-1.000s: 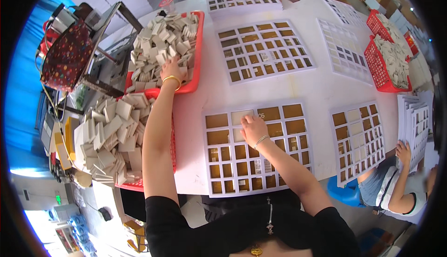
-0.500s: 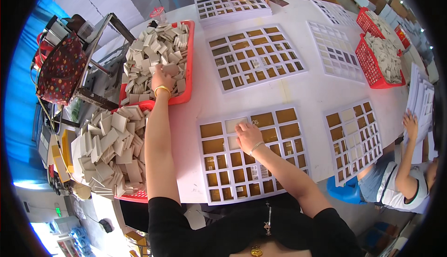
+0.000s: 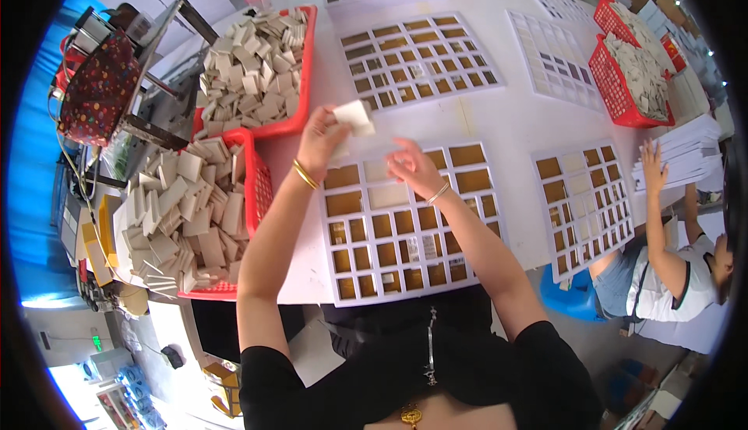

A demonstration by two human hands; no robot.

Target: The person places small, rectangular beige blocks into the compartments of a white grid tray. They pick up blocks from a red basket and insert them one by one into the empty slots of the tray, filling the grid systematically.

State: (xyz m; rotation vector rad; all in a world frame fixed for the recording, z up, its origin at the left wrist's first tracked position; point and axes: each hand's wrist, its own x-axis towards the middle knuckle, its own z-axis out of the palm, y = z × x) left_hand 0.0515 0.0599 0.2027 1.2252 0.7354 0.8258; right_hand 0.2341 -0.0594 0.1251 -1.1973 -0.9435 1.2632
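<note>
My left hand (image 3: 318, 148) pinches white rectangular tiles (image 3: 355, 118), raised over the table just above the nearest board's far left corner. To its right, my right hand (image 3: 415, 169) hovers above that board with fingers apart and nothing in them. Beneath it lies a white grid board (image 3: 330, 262) with rows of brown-backed cells. Two of its upper cells, in the second column, look white; the farther one is partly hidden. Exactly how many tiles I hold cannot be made out.
Left, two red baskets (image 3: 309, 72) are heaped with white tiles (image 3: 167, 212). More grid boards (image 3: 499, 84) lie across the white table (image 3: 292, 274). Red baskets (image 3: 610, 79) of pale pieces stand far right. A co-worker's hand (image 3: 653, 167) rests on stacked white boards at right; another person works opposite.
My left hand has come out of the far red basket with white tiles, moving right toward the board. My right hand has lifted off the board's upper cells. The whole view has shifted slightly.
</note>
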